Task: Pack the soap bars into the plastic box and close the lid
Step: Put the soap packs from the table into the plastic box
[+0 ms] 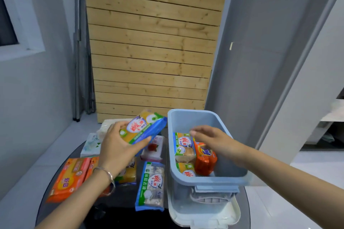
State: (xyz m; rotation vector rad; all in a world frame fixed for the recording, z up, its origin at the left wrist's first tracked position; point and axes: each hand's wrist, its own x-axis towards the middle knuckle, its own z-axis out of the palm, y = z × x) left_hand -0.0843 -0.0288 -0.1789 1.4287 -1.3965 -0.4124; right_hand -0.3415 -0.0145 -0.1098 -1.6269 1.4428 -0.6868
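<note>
— On the dark round table (61, 173), how many soap packs can you count outside the box?

— Six I can separate. One yellow soap pack (147, 126) is lifted in the left hand (119, 147). Lying loose: a long blue-edged pack (151, 186) at 6 o'clock of that hand, a pink-white pack (153, 148) just beside the box wall, an orange pack (68, 176) at 8 o'clock, a pale green-white pack (91, 144) at 9 o'clock, and a small yellow bar (128, 174) half under the wrist.

— And inside the plastic box (208, 178)?

— Three: two yellow-and-green packs (183, 147), one behind the other, and one orange bar (204, 158) at their 3 o'clock. The box stands open at the table's right; its white lid (232, 215) lies beneath it, toward 6 o'clock.

— The hands?

— Left hand's fingers wrap over the lifted pack's top, thumb pressing its lower edge, pack tilted toward 2 o'clock; a bracelet (108, 173) rings the wrist. The right hand (214, 141) hovers over the box, palm down, fingers loosely curled and holding nothing.

— Anything unclear?

— A pale wrapped thing (109, 124) behind the left hand is mostly hidden. Both forearms are cut off by the frame's lower edge, and the orange pack may be two side by side; I cannot tell.
</note>
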